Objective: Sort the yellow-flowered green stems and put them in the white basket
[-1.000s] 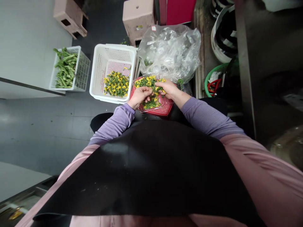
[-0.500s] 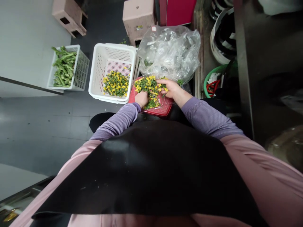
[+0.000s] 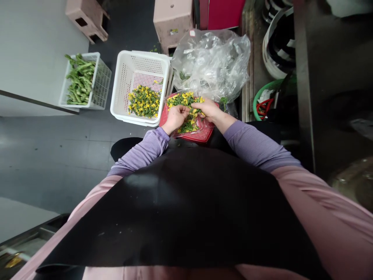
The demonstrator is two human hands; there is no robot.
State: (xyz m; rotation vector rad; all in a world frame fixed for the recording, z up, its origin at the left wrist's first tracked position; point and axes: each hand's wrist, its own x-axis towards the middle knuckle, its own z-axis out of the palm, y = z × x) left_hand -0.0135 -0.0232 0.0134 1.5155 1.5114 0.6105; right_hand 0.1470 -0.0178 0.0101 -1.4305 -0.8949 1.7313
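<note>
A heap of small green stems with yellow flowers [image 3: 188,124] lies on clear plastic over a red basket [image 3: 201,136], just in front of my body. My right hand [image 3: 210,110] is closed round a few of the flowering stems at the heap's right side. Over the heap's left part, my left hand [image 3: 175,117] has thumb and fingertips pinched together, close to the right fingers; what sits in the pinch is too small to make out. To the left, a white perforated basket [image 3: 124,83] holds more of these flowering stems at its bottom.
Behind the red basket lies a crumpled clear plastic bag [image 3: 214,64]. A smaller white basket [image 3: 101,83] with thick green stalks [image 3: 81,79] stands at far left. Pink stools [image 3: 175,19] are at the back. A green tub [image 3: 256,103] and metal table edge [image 3: 304,81] are right.
My left hand has lifted out of the heap and moved up towards my right hand, its fingertips now pinched. The right hand stays nearly in place, holding flowering stems.
</note>
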